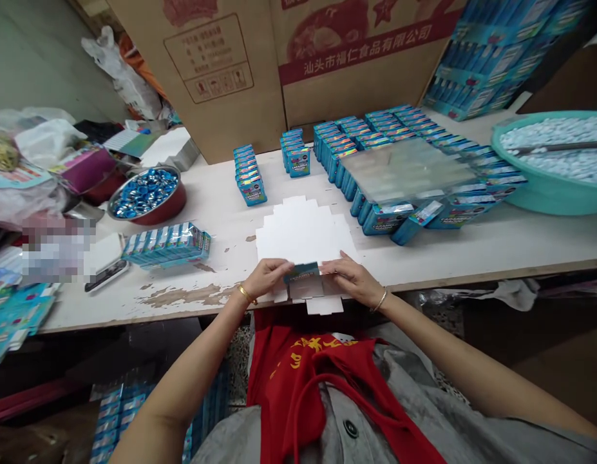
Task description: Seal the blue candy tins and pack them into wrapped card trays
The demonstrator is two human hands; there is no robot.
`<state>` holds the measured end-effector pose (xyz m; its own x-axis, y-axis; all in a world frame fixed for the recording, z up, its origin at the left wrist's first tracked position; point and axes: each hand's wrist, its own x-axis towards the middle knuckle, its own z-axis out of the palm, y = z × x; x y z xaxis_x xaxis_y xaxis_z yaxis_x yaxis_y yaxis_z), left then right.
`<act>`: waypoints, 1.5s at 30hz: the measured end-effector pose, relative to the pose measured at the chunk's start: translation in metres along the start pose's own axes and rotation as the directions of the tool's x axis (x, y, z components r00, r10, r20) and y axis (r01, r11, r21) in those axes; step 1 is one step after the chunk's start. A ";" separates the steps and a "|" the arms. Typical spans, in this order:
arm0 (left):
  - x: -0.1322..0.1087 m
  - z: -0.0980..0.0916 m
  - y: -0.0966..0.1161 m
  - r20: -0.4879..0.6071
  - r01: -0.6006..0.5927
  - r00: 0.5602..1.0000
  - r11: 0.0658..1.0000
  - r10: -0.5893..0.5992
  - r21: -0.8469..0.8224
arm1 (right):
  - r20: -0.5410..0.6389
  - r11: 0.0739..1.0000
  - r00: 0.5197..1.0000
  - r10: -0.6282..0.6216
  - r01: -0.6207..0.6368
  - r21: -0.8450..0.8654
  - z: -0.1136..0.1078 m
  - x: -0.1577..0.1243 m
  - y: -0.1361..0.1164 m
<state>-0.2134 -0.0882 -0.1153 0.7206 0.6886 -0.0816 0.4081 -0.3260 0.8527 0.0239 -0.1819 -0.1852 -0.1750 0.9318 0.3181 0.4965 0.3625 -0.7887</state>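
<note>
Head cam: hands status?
Left hand and right hand on teal printed carton. White die-cut card beneath. Rows of blue boxes beyond, apart from hands.

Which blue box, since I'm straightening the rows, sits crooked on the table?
The loose blue box at the front end of the long row: it lies askew, the others lined up.

We see a red bowl (156, 216) full of shiny blue candies on the worktop (472, 243). Long rows of blue boxes (339, 161) stand near a clear plastic sheet (407, 171). A pack of blue boxes in clear wrap (167, 245) lies on the left. A big teal tub (544, 201) holds small white things. Brown cardboard cartons (216, 77) stand behind.
</note>
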 end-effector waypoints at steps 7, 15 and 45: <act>-0.054 0.007 -0.022 0.196 -0.321 0.946 0.811 0.257 0.489 | -0.088 0.924 0.960 0.266 -0.228 0.306 0.006 -0.014 -0.001; -0.060 0.015 -0.053 0.039 -0.218 0.975 0.921 0.217 0.324 | 0.058 0.963 0.988 0.145 -0.155 0.219 0.001 -0.032 -0.001; -0.017 0.053 0.031 0.191 -0.163 0.982 0.529 0.003 0.833 | 0.034 0.779 0.937 -0.347 0.308 -0.546 0.019 -0.040 -0.012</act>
<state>-0.1837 -0.1446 -0.1150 0.8154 0.5515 -0.1759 0.5651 -0.8243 0.0346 0.0083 -0.2232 -0.1985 -0.3647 0.7483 0.5541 0.7970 0.5586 -0.2298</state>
